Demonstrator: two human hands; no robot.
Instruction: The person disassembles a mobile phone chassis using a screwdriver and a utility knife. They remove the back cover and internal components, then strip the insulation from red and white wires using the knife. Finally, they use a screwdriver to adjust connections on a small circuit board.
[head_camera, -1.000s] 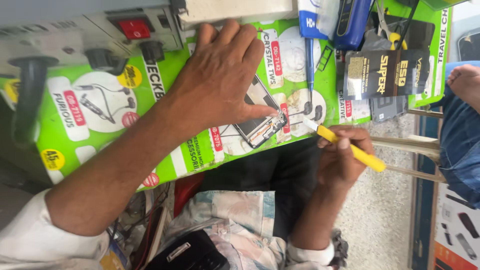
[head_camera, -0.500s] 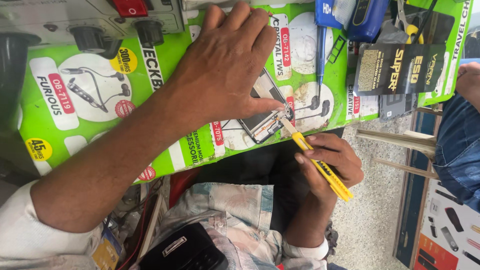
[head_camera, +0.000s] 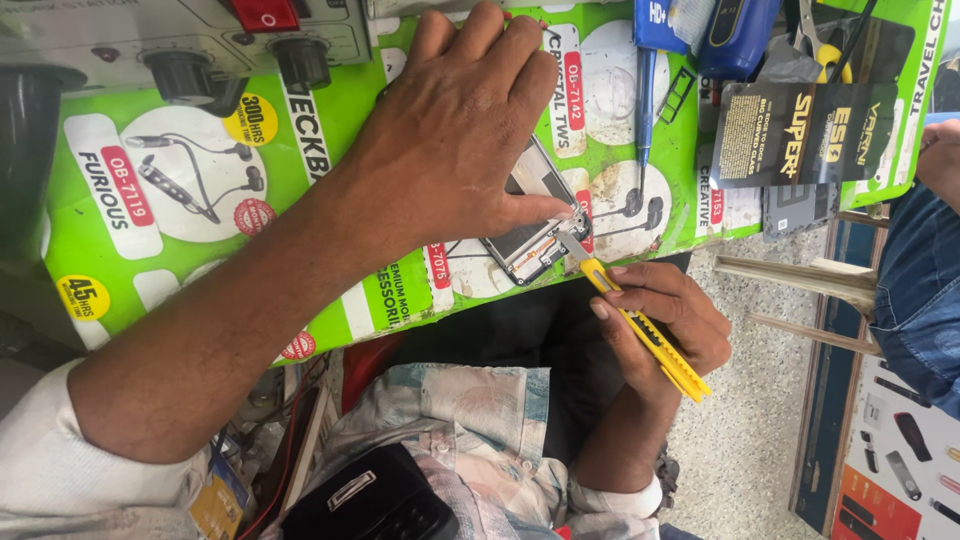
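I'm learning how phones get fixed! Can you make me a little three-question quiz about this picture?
1. True or false: the right hand holds a yellow utility knife.
2. What does the knife's blade tip touch? A) the blue screwdriver B) the opened phone C) the red switch
3. Fill in: the left hand presses the phone down on a ____ printed mat.

Key: 1 true; 2 B; 3 green.

The right hand (head_camera: 665, 325) has brought the yellow knife (head_camera: 645, 330) seemingly against the opened phone (head_camera: 535, 235).
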